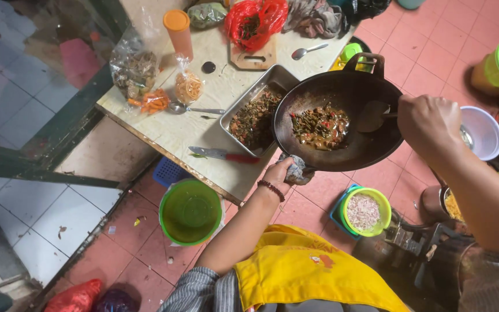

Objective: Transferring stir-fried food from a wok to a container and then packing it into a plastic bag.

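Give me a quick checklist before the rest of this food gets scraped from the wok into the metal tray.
1. Left hand grips the wok handle through a cloth: ok.
2. Right hand holds the spatula inside the wok: ok.
3. Wok rim overlaps the metal tray: ok.
4. Tray has room: cannot tell.
5. Knife lies close beside the tray: not ok.

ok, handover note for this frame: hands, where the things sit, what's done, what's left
Left hand: grips the wok by a cloth on its near handle, tilted over the metal tray.
Right hand: holds the spatula inside the wok.
Done: much of the cooked greens already lies in the tray.
Left: a portion with sauce remains in the wok.
Red-handled knife lies beside the tray.
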